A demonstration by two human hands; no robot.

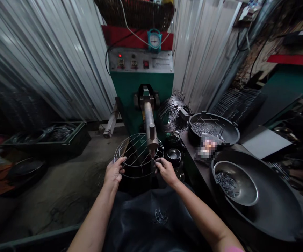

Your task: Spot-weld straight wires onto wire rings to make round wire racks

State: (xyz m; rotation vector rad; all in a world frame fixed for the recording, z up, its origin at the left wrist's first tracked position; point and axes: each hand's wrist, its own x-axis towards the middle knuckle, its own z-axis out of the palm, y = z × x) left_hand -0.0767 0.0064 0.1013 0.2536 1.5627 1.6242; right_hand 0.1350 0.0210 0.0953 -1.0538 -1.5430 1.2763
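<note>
Left hand point(115, 172) fingers gripped wire rack point(138, 154) beyond left edge of desk point(190, 148); right hand point(165, 170) pinched beside machine tip point(152, 153), hold unclear; tip dropping could've nipped it, slack left grip skewed rack

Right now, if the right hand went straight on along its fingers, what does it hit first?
Probably the machine's pointed metal tip, just ahead of the right hand at the edge of the round wire rack. Depth is unclear from this single view.
</note>
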